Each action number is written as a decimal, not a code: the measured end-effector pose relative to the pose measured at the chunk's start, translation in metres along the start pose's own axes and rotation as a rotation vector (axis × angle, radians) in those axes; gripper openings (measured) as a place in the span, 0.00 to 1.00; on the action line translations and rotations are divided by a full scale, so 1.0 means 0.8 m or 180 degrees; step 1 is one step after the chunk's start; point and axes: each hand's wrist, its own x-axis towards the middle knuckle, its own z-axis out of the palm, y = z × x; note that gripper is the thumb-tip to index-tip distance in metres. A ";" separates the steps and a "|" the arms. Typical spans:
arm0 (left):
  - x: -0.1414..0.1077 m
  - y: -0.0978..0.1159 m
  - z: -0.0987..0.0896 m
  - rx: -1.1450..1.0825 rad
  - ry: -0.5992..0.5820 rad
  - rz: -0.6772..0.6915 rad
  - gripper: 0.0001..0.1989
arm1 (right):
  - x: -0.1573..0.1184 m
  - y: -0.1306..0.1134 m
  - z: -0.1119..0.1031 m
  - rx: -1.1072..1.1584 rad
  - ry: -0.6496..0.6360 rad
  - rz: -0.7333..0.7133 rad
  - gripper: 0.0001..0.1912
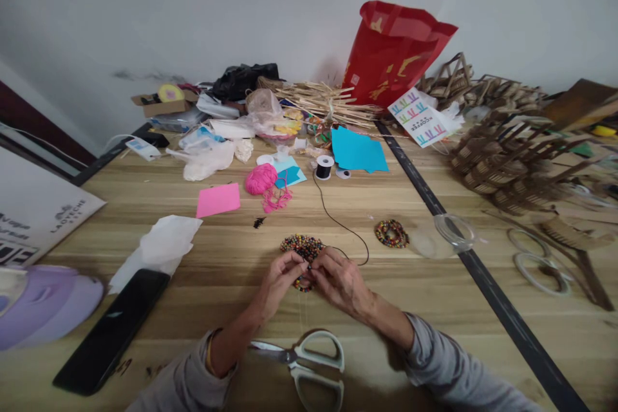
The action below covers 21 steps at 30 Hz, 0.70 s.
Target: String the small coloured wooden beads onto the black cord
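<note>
My left hand and my right hand meet at the middle of the table, both closed in a pinch. Between their fingertips is a dark bit of cord, partly hidden by the fingers. Black cord loops from a spool across the table to my right hand. Strings of multicoloured beads lie bunched just beyond and under my fingers. A separate coil of beads rests to the right. Scissors with pale handles lie open in front of my wrists.
On the left are a black phone-like slab, white paper and a purple object. Pink yarn, a pink card and blue sheets lie beyond. A red bag and small woven baskets stand back and right.
</note>
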 end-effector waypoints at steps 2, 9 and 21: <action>0.001 0.000 -0.001 0.0059 0.0030 0.0033 0.13 | 0.001 0.000 0.000 0.0047 0.0015 0.0003 0.05; 0.006 -0.005 -0.006 0.0153 0.0065 0.0169 0.12 | 0.000 0.002 0.000 0.0103 -0.0010 0.0019 0.04; 0.006 -0.016 -0.005 0.0509 0.0160 0.0550 0.05 | -0.002 0.004 0.004 0.0464 -0.0052 0.0016 0.05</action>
